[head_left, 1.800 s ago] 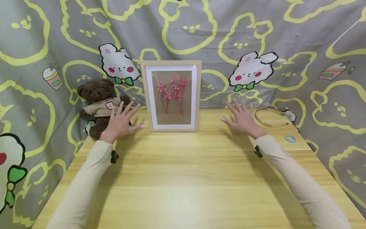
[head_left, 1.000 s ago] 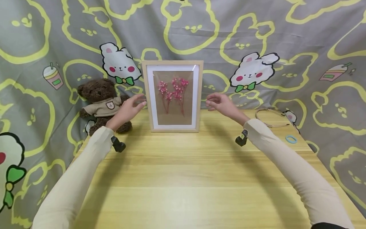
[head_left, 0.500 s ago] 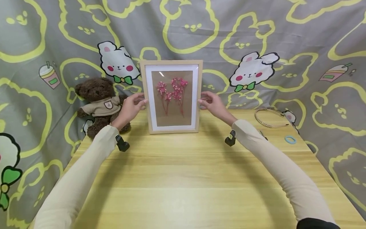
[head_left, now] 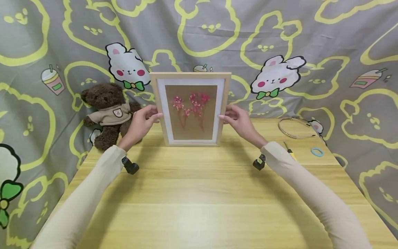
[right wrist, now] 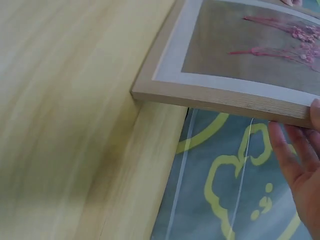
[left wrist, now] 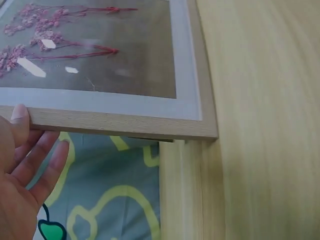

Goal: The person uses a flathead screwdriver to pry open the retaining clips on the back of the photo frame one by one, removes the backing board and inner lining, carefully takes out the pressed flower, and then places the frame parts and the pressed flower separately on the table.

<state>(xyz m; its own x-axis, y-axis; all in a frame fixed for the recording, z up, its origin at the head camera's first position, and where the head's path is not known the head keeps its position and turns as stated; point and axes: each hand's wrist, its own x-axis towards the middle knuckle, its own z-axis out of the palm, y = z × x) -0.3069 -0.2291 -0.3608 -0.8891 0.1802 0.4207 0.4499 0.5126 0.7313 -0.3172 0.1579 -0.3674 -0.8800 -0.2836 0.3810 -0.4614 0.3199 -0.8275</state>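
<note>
A light wooden picture frame (head_left: 192, 142) with pink dried flowers behind its pane stands near the back of the table, its top tipped toward me. My left hand (head_left: 141, 122) grips its left edge, thumb on the front and fingers behind. On the opposite edge, my right hand (head_left: 240, 121) holds it the same way. In the left wrist view the thumb of the left hand (left wrist: 25, 160) presses the frame's front (left wrist: 125, 125). The right wrist view has the right hand (right wrist: 302, 165) at the other side, partly cut off by the view's border.
A brown teddy bear (head_left: 107, 110) in a beige shirt sits left of the left hand. On the right lie a headband (head_left: 289, 128), a blue ring-shaped band (head_left: 317, 151) and a yellow-black tool with a thin shaft (head_left: 290, 151), partly behind the sleeve. A patterned curtain (head_left: 211, 34) surrounds the table.
Both hands were spread beside the picture frame, then came inward and took hold of its side edges. Its top has since tilted toward me. The yellow-black tool has come into view.
</note>
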